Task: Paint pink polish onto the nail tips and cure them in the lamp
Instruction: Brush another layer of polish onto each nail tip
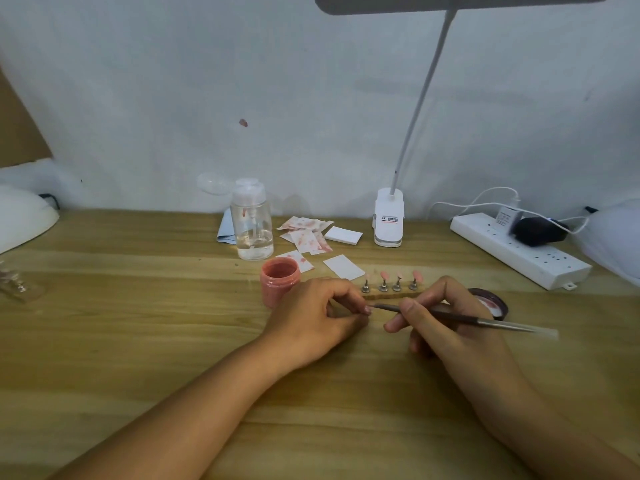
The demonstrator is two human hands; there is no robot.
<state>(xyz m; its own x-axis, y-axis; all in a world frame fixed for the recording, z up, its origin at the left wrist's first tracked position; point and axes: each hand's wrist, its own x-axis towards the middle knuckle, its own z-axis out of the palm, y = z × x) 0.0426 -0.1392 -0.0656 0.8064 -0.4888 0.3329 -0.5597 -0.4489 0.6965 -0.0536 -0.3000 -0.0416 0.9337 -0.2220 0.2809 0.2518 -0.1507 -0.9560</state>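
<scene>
Centre frame: pink polish jar (pixel 280 280), lid off. Left hand (pixel 317 315): fingers curled, tips pinched together; contents indiscernible. Behind: four upright pink nail tips (pixel 383 275). Right hand (pixel 450 327) grips slim dark brush (pixel 502 322), axis near-horizontal, bristles pointing left.

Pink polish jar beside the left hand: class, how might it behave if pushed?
The jar looks small, so probably light. Short and wide, it likely slides rather than tips. It stands open, so knocks might spill polish.
</scene>
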